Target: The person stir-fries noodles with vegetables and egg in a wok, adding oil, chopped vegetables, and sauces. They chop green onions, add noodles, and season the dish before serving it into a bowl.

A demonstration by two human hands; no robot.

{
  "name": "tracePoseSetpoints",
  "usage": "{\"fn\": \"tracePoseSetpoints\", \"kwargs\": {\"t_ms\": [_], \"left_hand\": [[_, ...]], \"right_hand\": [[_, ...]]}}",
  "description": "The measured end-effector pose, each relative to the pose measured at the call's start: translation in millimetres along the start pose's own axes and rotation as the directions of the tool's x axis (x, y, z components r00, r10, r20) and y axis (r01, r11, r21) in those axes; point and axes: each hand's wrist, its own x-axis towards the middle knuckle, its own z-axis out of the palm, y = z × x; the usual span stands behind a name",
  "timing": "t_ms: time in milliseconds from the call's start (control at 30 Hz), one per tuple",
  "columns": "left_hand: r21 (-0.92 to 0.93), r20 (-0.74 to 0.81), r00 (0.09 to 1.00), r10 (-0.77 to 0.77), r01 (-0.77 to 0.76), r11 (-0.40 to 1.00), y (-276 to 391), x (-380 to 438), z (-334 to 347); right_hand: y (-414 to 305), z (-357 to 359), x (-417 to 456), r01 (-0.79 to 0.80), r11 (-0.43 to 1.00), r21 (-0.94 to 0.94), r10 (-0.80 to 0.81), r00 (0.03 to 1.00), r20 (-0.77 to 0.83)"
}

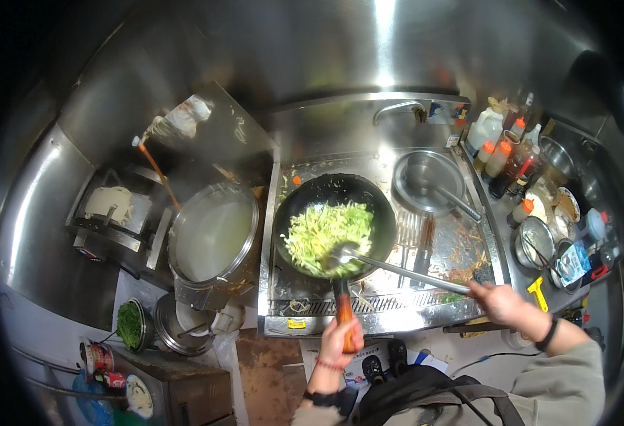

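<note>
A dark wok (pixel 379 215) sits on the steel cooking range, with shredded pale green cabbage (pixel 325 229) heaped in it. My left hand (pixel 339 341) is wrapped around the wok's wooden handle (pixel 344 309). In my right hand (pixel 498 302) is the long metal shaft of a cooking ladle (pixel 407 273); its bowl is blurred and rests in or just over the near side of the cabbage. Right of the wok stands a round metal pot (pixel 439 160) with a second ladle (pixel 458 203) leaning in it. A bamboo-like brush (pixel 426 234) lies below that pot.
A large pot of cloudy liquid (pixel 213 239) stands left of the range. Squeeze bottles (pixel 497 160) and metal bowls (pixel 535 242) crowd the right counter, with a yellow peeler (pixel 539 294) at its edge. A bowl of chopped greens (pixel 129 325) is at lower left; a faucet (pixel 397 106) is behind.
</note>
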Motion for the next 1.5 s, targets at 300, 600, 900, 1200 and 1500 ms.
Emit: {"fn": "tracePoseSetpoints", "kwargs": {"t_ms": [300,600,900,1200,1500], "left_hand": [[0.032,0.023,0.997,-0.079,0.078,0.996,-1.4,-10.5,-13.9],[-0.042,-0.008,0.998,-0.060,0.060,0.997,18.9,48.3,12.7],[0.036,-0.074,0.996,-0.042,0.045,0.998,8.3,55.9,8.3],[0.036,-0.067,0.998,-0.022,0.025,0.999,6.1,56.3,6.4],[0.049,-0.037,0.999,-0.014,0.016,0.999,1.1,69.0,7.2]], "right_hand": [[60.8,-16.9,64.5,0.072,0.946,0.317,0.005,0.972,-0.236],[77.1,10.5,44.6,-0.234,0.085,0.969,0.561,0.815,0.147],[108.2,35.6,136.0,-0.307,-0.152,0.940,0.626,0.706,0.332],[45.0,-66.2,51.4,-0.193,-0.521,0.831,0.391,0.812,0.434],[-60.4,-13.0,109.5,-0.396,0.635,0.663,0.387,0.906,0.171]]}}
